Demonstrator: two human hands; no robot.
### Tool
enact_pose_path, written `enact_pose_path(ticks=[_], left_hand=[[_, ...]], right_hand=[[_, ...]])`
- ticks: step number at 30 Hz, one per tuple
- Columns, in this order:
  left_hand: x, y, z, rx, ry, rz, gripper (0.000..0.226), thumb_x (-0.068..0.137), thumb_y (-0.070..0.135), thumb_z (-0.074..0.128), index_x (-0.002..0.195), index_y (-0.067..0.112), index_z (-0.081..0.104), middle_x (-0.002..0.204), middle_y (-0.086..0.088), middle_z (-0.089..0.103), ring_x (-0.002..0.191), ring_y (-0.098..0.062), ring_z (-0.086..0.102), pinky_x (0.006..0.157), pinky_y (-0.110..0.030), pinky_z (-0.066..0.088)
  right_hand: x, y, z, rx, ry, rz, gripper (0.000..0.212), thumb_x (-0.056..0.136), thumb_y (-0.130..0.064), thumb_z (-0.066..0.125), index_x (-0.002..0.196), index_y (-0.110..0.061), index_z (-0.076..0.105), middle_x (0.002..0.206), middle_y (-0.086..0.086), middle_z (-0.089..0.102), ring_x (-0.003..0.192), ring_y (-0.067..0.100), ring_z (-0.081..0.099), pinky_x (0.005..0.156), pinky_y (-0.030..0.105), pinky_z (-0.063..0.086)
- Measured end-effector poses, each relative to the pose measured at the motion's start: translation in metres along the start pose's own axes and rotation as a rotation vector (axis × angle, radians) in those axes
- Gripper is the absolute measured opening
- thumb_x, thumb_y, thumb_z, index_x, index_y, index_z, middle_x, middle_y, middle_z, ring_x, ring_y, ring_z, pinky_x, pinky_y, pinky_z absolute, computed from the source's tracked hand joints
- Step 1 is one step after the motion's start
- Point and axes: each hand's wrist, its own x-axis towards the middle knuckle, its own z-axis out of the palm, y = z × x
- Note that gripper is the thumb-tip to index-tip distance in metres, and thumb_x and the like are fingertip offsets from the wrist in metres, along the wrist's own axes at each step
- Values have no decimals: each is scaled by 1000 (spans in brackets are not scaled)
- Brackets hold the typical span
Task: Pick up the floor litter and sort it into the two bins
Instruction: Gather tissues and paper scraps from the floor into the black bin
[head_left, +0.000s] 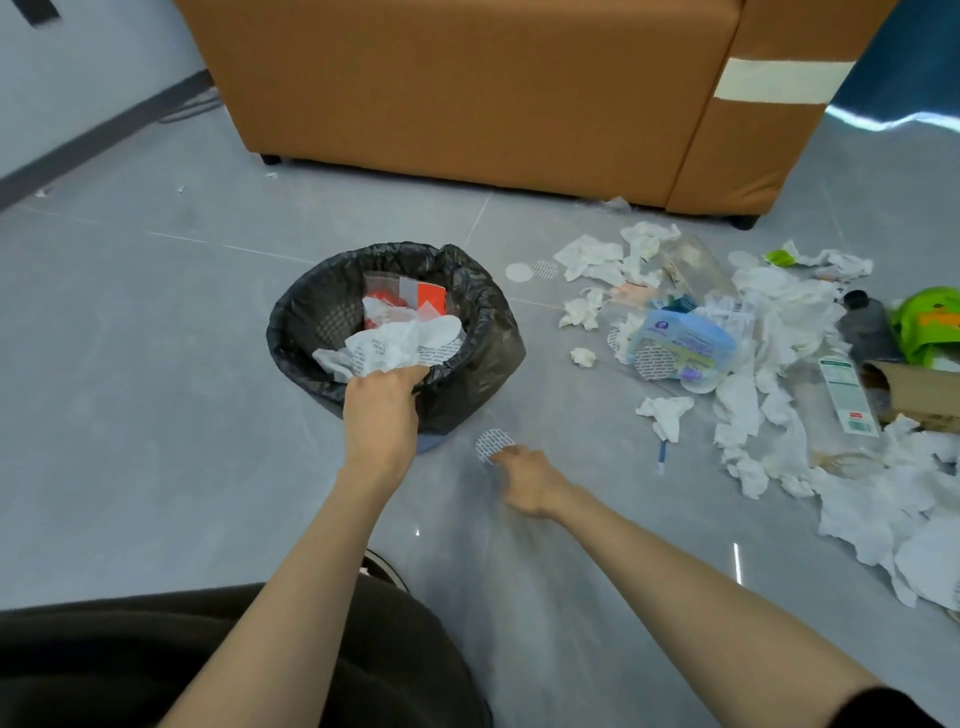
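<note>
My left hand (382, 415) grips a soft, light wad of tissue (387, 348) over the bin (291, 322). A thin paper disc (491, 441) lies flat on the floor beside the bin, touching my right hand (530, 480); blur hides whether the fingers pinch it. I judge it flimsy and best lifted by its edge

Right hand (524, 480) blurred (grip unclear).

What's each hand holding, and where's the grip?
Left hand grips a paper wad by its lower end, over the bin. Right hand touches a round floor seal; grip unclear.
</note>
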Motion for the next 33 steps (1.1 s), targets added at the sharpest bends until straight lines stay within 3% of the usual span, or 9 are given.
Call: enact_pose_path(ticks=[3, 7, 16, 23, 27, 29, 33], left_hand=[[-2, -5, 2, -17, -24, 51, 31, 64, -16, 58, 78, 8, 70, 64, -18, 66, 56, -38, 56, 57, -27, 31], [-2, -4, 6, -118, -32, 66, 27, 66, -15, 58, 76, 9, 66, 65, -16, 66, 60, -38, 56, 58, -27, 29], [-2, 18, 14, -233, 5, 63, 32, 70, -16, 56, 82, 10, 69, 66, -11, 66, 66, -35, 58, 66, -29, 28], [-11, 58, 19, -365, -43, 128, 33, 76, -11, 58, 91, 14, 72, 78, -6, 70, 80, -31, 60, 70, -28, 25], [-17, 85, 26, -459, -66, 170, 36, 75, -6, 65, 104, 15, 70, 93, -3, 73, 91, -26, 65, 81, -33, 43], [-23, 102, 27, -514, -80, 100, 45, 75, 4, 71, 117, 14, 59, 105, 0, 66, 102, -18, 57, 94, -34, 39], [-36, 137, 27, -434, 42, 239, 51, 72, 9, 72, 119, 10, 53, 108, -8, 54, 101, -27, 48, 88, -36, 40]], right_hand=[[9, 2, 11, -145, -70, -1, 64, 91, -12, 42, 150, -19, 17, 158, 2, 12, 140, 29, 19, 114, 42, 25], [14, 8, 18, -315, -78, 47, 67, 92, -11, 38, 151, -24, 8, 157, -1, 14, 139, 28, 18, 108, 46, 27], [-9, 41, 18, -392, 29, 127, 56, 90, -8, 41, 144, -15, 29, 148, 5, 26, 136, 30, 21, 105, 43, 31], [-73, 110, 25, -275, 217, 271, 40, 90, -12, 43, 130, -14, 47, 134, 6, 39, 127, 23, 35, 99, 35, 37], [-108, 148, 28, -150, 230, 341, 29, 91, -15, 48, 119, -9, 53, 133, 5, 39, 123, 23, 41, 94, 31, 42], [-119, 161, 29, -71, 236, 340, 24, 87, -13, 53, 110, -10, 59, 128, 4, 44, 121, 24, 44, 91, 30, 43], [-131, 170, 32, 47, 232, 343, 28, 79, -7, 60, 107, -11, 56, 115, 9, 49, 108, 26, 51, 86, 29, 44]])
